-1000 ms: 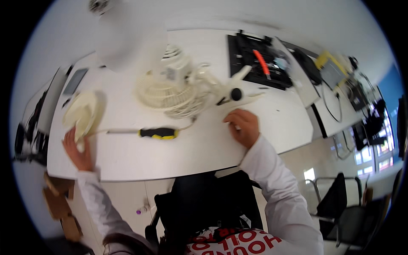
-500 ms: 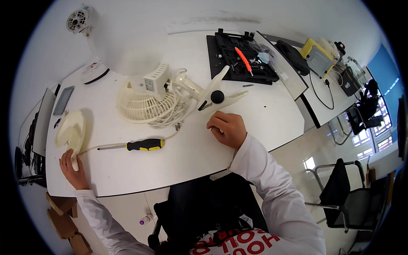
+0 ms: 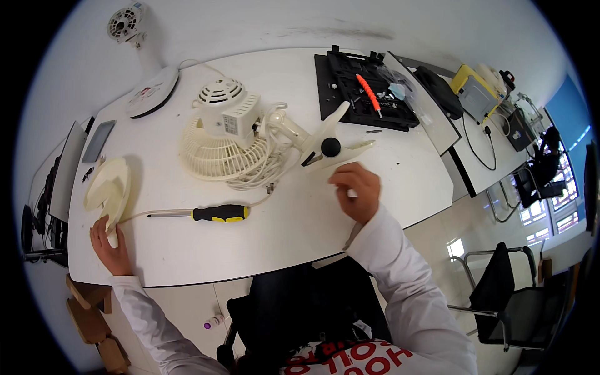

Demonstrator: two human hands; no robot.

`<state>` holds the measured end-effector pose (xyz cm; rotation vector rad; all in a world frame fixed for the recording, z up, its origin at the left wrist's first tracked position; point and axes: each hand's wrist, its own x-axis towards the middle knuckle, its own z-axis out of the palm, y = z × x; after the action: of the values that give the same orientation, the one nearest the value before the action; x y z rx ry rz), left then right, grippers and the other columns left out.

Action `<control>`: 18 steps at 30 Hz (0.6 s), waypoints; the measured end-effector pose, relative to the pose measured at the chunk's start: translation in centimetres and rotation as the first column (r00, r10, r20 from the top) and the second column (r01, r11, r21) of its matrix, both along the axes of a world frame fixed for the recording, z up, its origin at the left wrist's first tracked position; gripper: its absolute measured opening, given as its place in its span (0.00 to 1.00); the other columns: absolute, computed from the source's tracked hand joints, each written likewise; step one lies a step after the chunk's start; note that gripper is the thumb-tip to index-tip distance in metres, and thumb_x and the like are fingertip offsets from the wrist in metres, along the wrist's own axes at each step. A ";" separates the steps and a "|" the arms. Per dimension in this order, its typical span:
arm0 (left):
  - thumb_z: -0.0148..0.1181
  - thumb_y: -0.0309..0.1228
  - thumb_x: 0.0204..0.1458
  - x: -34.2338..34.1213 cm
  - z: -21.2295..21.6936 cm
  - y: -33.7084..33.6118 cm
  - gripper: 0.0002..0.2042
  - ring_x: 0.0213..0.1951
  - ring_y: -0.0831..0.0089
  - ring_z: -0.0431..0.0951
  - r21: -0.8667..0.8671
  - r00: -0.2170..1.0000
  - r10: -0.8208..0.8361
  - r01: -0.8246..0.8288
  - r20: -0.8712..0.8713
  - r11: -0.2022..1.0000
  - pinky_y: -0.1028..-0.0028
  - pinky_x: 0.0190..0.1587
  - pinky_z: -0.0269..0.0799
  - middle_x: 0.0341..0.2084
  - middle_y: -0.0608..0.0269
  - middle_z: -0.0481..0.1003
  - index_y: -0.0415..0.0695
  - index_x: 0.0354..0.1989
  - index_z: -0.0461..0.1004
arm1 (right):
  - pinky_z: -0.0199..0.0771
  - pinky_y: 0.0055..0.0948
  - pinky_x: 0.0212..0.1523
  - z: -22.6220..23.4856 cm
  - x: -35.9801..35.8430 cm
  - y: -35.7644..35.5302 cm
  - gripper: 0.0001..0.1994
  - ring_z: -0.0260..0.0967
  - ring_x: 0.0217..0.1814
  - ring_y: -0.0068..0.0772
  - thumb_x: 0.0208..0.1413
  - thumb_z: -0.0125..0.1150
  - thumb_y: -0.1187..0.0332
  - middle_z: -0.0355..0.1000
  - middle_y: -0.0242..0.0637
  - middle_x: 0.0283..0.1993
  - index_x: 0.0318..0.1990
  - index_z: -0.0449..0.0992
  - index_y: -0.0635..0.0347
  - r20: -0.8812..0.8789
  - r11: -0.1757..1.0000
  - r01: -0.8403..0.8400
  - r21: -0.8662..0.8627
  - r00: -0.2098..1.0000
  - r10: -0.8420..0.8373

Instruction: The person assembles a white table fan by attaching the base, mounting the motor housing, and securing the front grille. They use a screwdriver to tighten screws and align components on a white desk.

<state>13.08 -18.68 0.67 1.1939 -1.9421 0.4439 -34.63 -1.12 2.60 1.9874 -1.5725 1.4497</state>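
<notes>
At the table's left, my left hand (image 3: 112, 247) is closed on the narrow lower end of a curved cream plastic piece (image 3: 125, 178). My right hand (image 3: 359, 190) hovers at the right, its fingers curled together and slightly smeared; a small pale spot shows between them, too little to name. Just beyond it lies the clip-shaped stand (image 3: 319, 140) with a round black knob. It joins a cream fan (image 3: 222, 119), whose vented motor housing rests above a rear grille with a coiled cord. A black and yellow screwdriver (image 3: 219, 213) lies between my hands.
A black tool case (image 3: 369, 94) with an orange-handled tool is at the back right. Another small white fan (image 3: 147, 87) stands back left near a grey flat slab (image 3: 99, 140). A second table (image 3: 487, 150) adjoins on the right. A chair (image 3: 506, 287) stands beyond the front edge.
My right hand has moved a little to the right and its fingers have curled in more. My left hand stays on the plastic piece. The whole view has shifted slightly.
</notes>
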 end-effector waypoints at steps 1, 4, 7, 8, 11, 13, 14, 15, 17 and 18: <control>0.57 0.19 0.45 -0.2 0.0 0.1 0.13 0.46 0.58 0.68 -0.002 1.000 0.005 -0.005 -0.025 1.000 0.61 0.53 0.60 0.41 0.56 0.70 0.40 0.41 0.70 | 0.68 0.25 0.22 0.2 -0.3 0.1 0.15 0.68 0.25 0.34 0.32 0.53 0.87 0.70 0.39 0.31 0.29 0.74 0.59 0.040 0.994 0.055 -0.094 0.998 -0.051; 0.57 0.19 0.45 -0.3 0.1 0.2 0.14 0.47 0.57 0.68 0.047 0.999 -0.001 0.003 -0.039 0.999 0.63 0.52 0.61 0.43 0.55 0.69 0.40 0.42 0.70 | 0.64 0.19 0.29 1.7 -3.4 0.3 0.10 0.64 0.29 0.24 0.45 0.46 0.85 0.69 0.37 0.32 0.31 0.70 0.61 0.225 0.893 0.284 -0.349 0.950 -0.215; 0.58 0.19 0.45 -1.1 0.3 0.2 0.16 0.48 0.57 0.67 0.041 0.998 0.006 -0.004 -0.055 0.999 0.64 0.52 0.62 0.45 0.55 0.68 0.39 0.44 0.69 | 0.64 0.17 0.36 3.7 -8.2 -0.8 0.04 0.65 0.38 0.20 0.56 0.53 0.73 0.70 0.30 0.38 0.38 0.71 0.60 0.550 0.886 0.450 -0.114 0.771 -0.321; 0.58 0.19 0.45 -0.8 0.6 0.9 0.16 0.49 0.57 0.66 -0.002 0.997 0.017 -0.017 -0.077 1.000 0.64 0.52 0.62 0.46 0.55 0.68 0.39 0.45 0.69 | 0.65 0.18 0.36 4.5 -10.3 -1.5 0.07 0.66 0.39 0.21 0.55 0.54 0.71 0.71 0.30 0.39 0.40 0.72 0.60 0.466 0.914 0.393 -0.099 0.830 -0.306; 0.58 0.20 0.45 0.5 -0.2 -0.2 0.18 0.50 0.58 0.65 0.045 0.998 0.044 -0.046 0.055 0.998 0.64 0.53 0.61 0.47 0.55 0.67 0.39 0.47 0.68 | 0.66 0.20 0.39 5.3 -15.1 -6.6 0.07 0.68 0.37 0.25 0.53 0.57 0.70 0.72 0.32 0.37 0.39 0.76 0.58 0.170 0.949 0.273 0.158 0.939 -0.299; 0.59 0.20 0.45 0.1 0.1 0.1 0.19 0.51 0.58 0.65 0.022 0.999 0.034 -0.034 0.004 0.999 0.64 0.53 0.61 0.48 0.56 0.66 0.40 0.48 0.68 | 0.68 0.26 0.42 5.0 -17.3 -10.5 0.09 0.68 0.42 0.32 0.51 0.58 0.68 0.71 0.33 0.39 0.40 0.76 0.55 -0.078 0.925 0.216 0.311 0.976 -0.201; 0.59 0.20 0.45 -0.2 0.3 0.1 0.19 0.51 0.58 0.64 0.009 0.999 0.027 -0.027 -0.023 1.000 0.64 0.53 0.60 0.48 0.56 0.66 0.40 0.48 0.68 | 0.67 0.28 0.43 4.7 -18.2 -12.2 0.09 0.67 0.44 0.34 0.51 0.58 0.67 0.70 0.34 0.40 0.40 0.76 0.54 -0.204 0.916 0.231 0.329 0.964 -0.170; 0.59 0.21 0.45 -0.4 0.3 0.1 0.19 0.51 0.58 0.64 0.013 0.999 0.036 -0.036 -0.023 0.999 0.64 0.53 0.60 0.48 0.56 0.66 0.40 0.48 0.68 | 0.67 0.30 0.45 4.2 -18.9 -14.0 0.10 0.66 0.45 0.35 0.50 0.59 0.66 0.70 0.34 0.42 0.41 0.76 0.53 -0.325 0.905 0.248 0.345 0.936 -0.132; 0.59 0.21 0.46 -0.6 0.3 0.0 0.19 0.51 0.58 0.64 0.014 0.998 0.056 -0.056 -0.023 0.998 0.64 0.54 0.60 0.48 0.56 0.66 0.40 0.48 0.67 | 0.66 0.34 0.50 3.3 -19.6 -16.7 0.12 0.64 0.50 0.39 0.49 0.59 0.62 0.67 0.32 0.46 0.41 0.76 0.51 -0.478 0.872 0.311 0.378 0.872 -0.104; 0.59 0.21 0.46 -0.3 0.3 0.1 0.19 0.51 0.58 0.64 0.011 0.998 0.054 -0.054 -0.018 0.998 0.64 0.54 0.60 0.48 0.56 0.66 0.40 0.48 0.67 | 0.66 0.34 0.49 2.7 -19.6 -17.9 0.12 0.64 0.50 0.38 0.49 0.60 0.62 0.67 0.32 0.46 0.41 0.76 0.51 -0.513 0.855 0.361 0.372 0.848 -0.134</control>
<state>12.78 -18.57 0.93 1.2553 -1.9024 0.4503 -54.20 -19.05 5.31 2.0366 -1.9578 0.4524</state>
